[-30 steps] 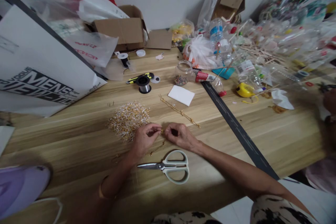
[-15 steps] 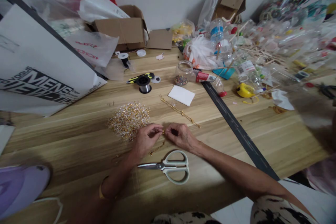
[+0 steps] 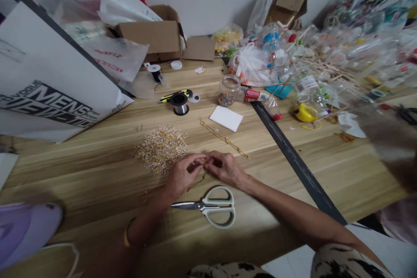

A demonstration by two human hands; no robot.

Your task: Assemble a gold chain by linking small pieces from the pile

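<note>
Head view, only one.

- Left hand (image 3: 181, 174) and right hand (image 3: 225, 168) meet fingertip to fingertip over the table (image 3: 97, 173), near its front edge.
- Both sets of fingers are pinched together on a thin gold chain (image 3: 196, 182). Its loose tail drops from the left hand onto the wood. The exact link in the pinch is too small to make out.
- Pile of gold bits (image 3: 160, 147) touches, or nearly touches, the left knuckles on the far side.
- Scissors (image 3: 211, 206) lie closed just in front of both wrists, blades pointing left.
- A second chain (image 3: 224, 139) runs diagonally just beyond the right hand.

Risks, as I judge them:
- The pinch is tiny. A slip would drop the link, and gold on pale wood is hard to find again.
- The left hand drifting back could drag the tail into the pile and tangle it.
- A wrist pulled toward the body could knock the scissors toward the front edge.

Room:
- Open wood lies left of the pile and right of the right hand as far as the black strip (image 3: 293, 156).
- Far side is crowded: spool (image 3: 179, 104), white card (image 3: 226, 118), jar (image 3: 228, 91), then clutter.
</note>
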